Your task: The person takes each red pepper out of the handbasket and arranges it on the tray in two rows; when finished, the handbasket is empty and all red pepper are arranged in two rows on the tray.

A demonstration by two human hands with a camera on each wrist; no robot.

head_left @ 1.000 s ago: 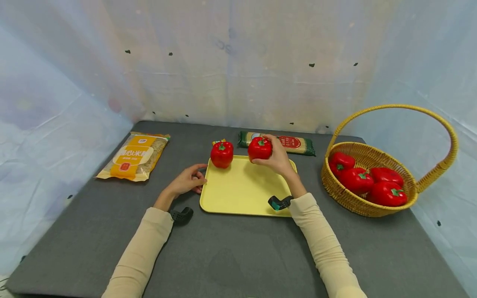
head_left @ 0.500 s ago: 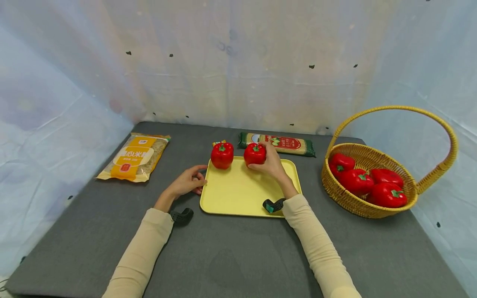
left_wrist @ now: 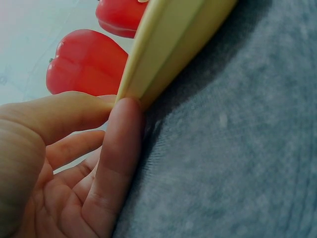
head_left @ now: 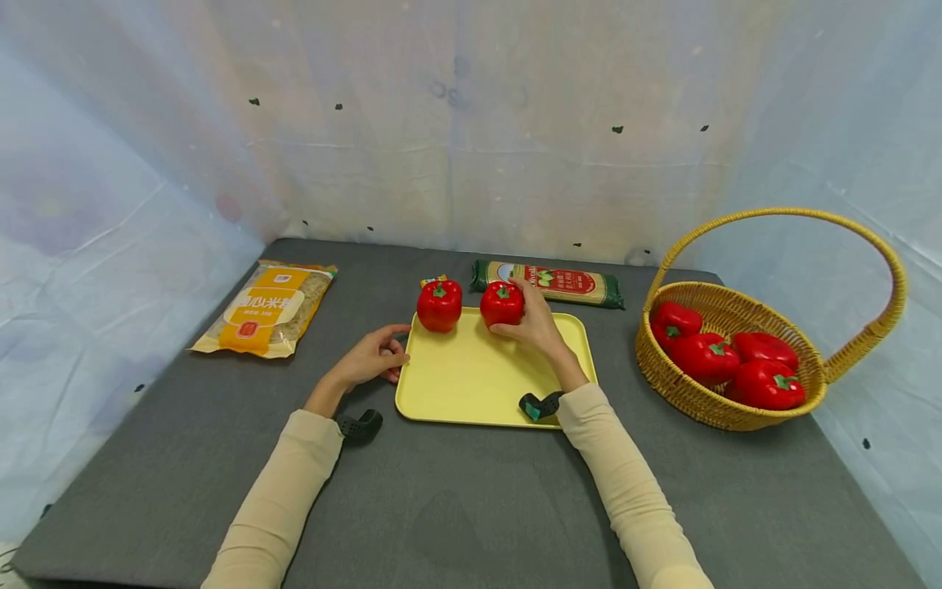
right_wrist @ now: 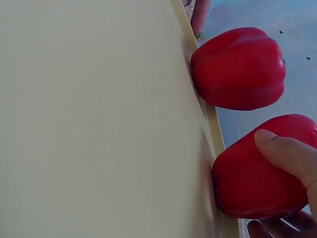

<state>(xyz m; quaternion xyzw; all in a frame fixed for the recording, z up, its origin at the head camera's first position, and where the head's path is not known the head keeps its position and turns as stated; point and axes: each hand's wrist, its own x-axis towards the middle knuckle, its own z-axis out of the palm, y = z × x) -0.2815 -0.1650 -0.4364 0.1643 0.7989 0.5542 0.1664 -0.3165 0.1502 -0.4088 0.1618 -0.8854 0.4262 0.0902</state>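
Near the back of the yellow tray [head_left: 471,384], my right hand [head_left: 539,323] grips a red bell pepper [head_left: 502,304], thumb on its near side and fingers around the far right. In the right wrist view that pepper [right_wrist: 257,173] is against the tray floor by the rim. A second red bell pepper [head_left: 439,307] stands upright to its left, in the tray's back left corner, with a gap between them. My left hand [head_left: 368,357] is at the tray's left edge. The left wrist view has its thumb and a finger [left_wrist: 121,134] pinching the tray's rim.
A wicker basket [head_left: 677,401] with a tall handle holds several red bell peppers at the right. Behind the tray lie a green pasta packet [head_left: 581,283] and a small yellow wrapper [head_left: 432,281]. A yellow grain bag [head_left: 265,311] lies at the left.
The right hand has moved the bell pepper a little left and down onto the tray, closer to the other pepper; in the last half second it barely moves. The left hand has stayed put.
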